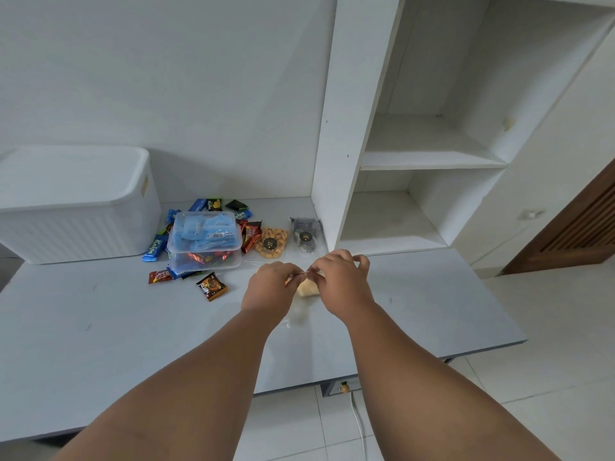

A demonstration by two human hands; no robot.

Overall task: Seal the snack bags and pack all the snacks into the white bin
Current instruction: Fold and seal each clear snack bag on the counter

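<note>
A clear snack bag with pale yellow snacks [307, 289] lies on the table between my hands. My left hand [271, 283] and my right hand [339, 274] both pinch its top edge. Behind them lie a clear bag of orange nuts [272, 242] and a clear bag of dark round cookies [304, 238]. A clear plastic tub [204, 241] holds blue packets over red ones. Loose wrapped snacks lie around it, among them a brown packet [212, 286] and a red one [159, 276]. The white bin [76, 207] stands at the back left with its lid on.
White open shelves [429, 154] rise at the right behind the table [100, 344]. The table's front edge runs diagonally at the lower right, with a drawer knob [344, 388] and a white cable [359, 424] below it. A brown slatted door [579, 227] is at the far right.
</note>
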